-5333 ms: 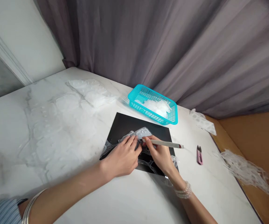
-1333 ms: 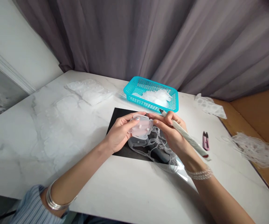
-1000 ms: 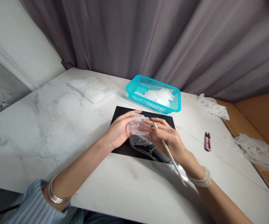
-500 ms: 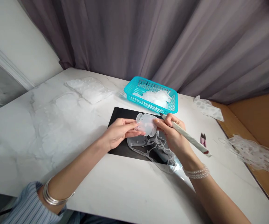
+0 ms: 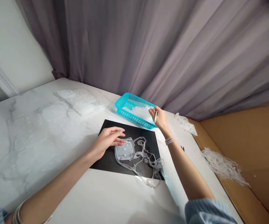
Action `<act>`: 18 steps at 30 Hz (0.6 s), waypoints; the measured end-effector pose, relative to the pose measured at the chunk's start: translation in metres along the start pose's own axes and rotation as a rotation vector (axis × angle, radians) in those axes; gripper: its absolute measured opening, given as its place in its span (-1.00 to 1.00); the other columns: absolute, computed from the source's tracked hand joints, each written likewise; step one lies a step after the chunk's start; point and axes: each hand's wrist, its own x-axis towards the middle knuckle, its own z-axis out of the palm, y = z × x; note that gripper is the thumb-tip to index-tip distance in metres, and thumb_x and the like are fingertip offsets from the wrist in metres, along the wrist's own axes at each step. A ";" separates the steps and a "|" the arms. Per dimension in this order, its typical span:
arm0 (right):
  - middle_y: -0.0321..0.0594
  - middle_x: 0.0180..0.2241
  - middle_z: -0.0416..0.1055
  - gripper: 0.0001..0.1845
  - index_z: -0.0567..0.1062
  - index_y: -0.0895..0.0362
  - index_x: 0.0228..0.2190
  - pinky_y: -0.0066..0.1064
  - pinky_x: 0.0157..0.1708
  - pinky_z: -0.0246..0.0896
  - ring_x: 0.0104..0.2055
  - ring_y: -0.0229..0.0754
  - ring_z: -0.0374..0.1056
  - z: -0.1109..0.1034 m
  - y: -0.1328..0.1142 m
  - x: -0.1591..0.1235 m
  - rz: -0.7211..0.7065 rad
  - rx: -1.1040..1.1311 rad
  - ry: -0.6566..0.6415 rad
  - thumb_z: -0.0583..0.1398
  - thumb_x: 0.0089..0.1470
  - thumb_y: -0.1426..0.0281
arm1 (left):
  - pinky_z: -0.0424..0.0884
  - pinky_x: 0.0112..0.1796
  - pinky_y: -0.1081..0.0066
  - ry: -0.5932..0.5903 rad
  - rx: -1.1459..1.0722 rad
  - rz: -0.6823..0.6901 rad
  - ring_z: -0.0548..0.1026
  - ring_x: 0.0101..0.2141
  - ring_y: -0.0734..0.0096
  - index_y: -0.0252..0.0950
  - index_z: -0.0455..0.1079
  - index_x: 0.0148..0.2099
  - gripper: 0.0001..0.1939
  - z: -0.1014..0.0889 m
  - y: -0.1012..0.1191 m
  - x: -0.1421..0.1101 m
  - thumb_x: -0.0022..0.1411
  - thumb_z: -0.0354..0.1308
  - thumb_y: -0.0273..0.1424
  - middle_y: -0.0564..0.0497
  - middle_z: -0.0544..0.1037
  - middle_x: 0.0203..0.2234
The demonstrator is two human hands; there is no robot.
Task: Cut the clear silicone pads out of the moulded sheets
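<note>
- Left hand: fingers extended, loosely together, resting on the black sheet.
- Just below those fingers: clear moulded plastic piece, trailing thin plastic webbing.
- Right hand: fingers pinching a slim white tool.
- Just beneath them: teal basket holding white plastic scraps.
- Left of the basket, well away from the fingers: clear plastic sheets on the marble desk.

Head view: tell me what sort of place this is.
Probably a makeshift home craft corner, not a factory: a marble-look table against a grey curtain, with a black mat and a teal basket of clear plastic scraps.
</note>
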 end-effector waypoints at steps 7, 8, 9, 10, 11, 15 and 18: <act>-0.27 -0.53 0.37 -0.57 0.21 0.04 -0.53 -0.31 -0.30 0.24 -0.39 -0.11 0.39 -0.031 0.012 -0.057 0.070 0.075 -0.158 0.09 0.18 0.01 | 0.46 -0.17 0.19 0.016 0.881 0.555 0.56 -0.21 0.12 -0.30 0.55 -0.15 -0.74 0.018 -0.026 -0.019 0.29 0.03 -0.41 -0.19 0.62 -0.27; -0.22 -0.46 0.44 -0.59 0.27 0.05 -0.47 -0.27 -0.24 0.27 -0.32 -0.08 0.43 -0.037 0.008 -0.069 0.088 0.100 -0.202 0.04 0.21 0.00 | 0.44 -0.12 0.16 -0.016 0.974 0.601 0.55 -0.16 0.07 -0.30 0.56 -0.15 -0.75 0.028 -0.035 -0.029 0.28 0.04 -0.44 -0.21 0.62 -0.24; -0.18 -0.36 0.50 -0.60 0.33 0.05 -0.39 -0.24 -0.16 0.28 -0.23 -0.05 0.45 -0.041 0.001 -0.080 0.097 0.114 -0.251 0.00 0.24 0.00 | 0.43 -0.10 0.12 -0.040 1.026 0.610 0.53 -0.12 0.01 -0.34 0.56 -0.12 -0.74 0.038 -0.045 -0.040 0.26 0.05 -0.48 -0.26 0.62 -0.21; -0.16 -0.26 0.53 -0.60 0.38 0.04 -0.30 -0.21 -0.08 0.25 -0.14 -0.04 0.45 -0.043 -0.008 -0.091 0.091 0.118 -0.303 -0.03 0.26 0.01 | 0.44 -0.11 0.07 -0.053 1.199 0.658 0.51 -0.06 -0.07 -0.42 0.51 -0.02 -0.68 0.047 -0.056 -0.051 0.26 0.02 -0.52 -0.34 0.58 -0.12; -0.16 -0.17 0.53 -0.60 0.40 0.02 -0.20 -0.18 -0.01 0.22 -0.06 -0.03 0.43 -0.044 -0.018 -0.101 0.072 0.115 -0.365 -0.06 0.29 0.03 | 0.42 -0.08 0.00 -0.066 1.356 0.704 0.46 0.01 -0.16 -0.52 0.44 0.09 -0.61 0.056 -0.066 -0.061 0.25 0.02 -0.54 -0.44 0.51 -0.01; -0.18 -0.01 0.47 -0.55 0.39 -0.04 0.02 -0.19 0.07 0.21 0.05 -0.06 0.39 -0.034 -0.046 -0.136 0.046 0.201 -0.740 -0.12 0.33 0.07 | 0.33 0.04 -0.12 -0.087 1.662 0.788 0.39 0.10 -0.22 -0.64 0.30 0.20 -0.50 0.070 -0.092 -0.082 0.27 0.02 -0.48 -0.53 0.42 0.08; -0.17 -0.12 0.50 -0.49 0.42 -0.01 0.00 -0.18 0.05 0.26 -0.03 -0.05 0.43 -0.027 -0.036 -0.153 0.145 0.277 -0.760 -0.14 0.32 0.03 | 0.37 0.04 -0.06 -0.115 1.680 0.843 0.44 0.07 -0.11 -0.53 0.33 0.20 -0.54 0.066 -0.093 -0.083 0.29 -0.01 -0.49 -0.42 0.50 0.02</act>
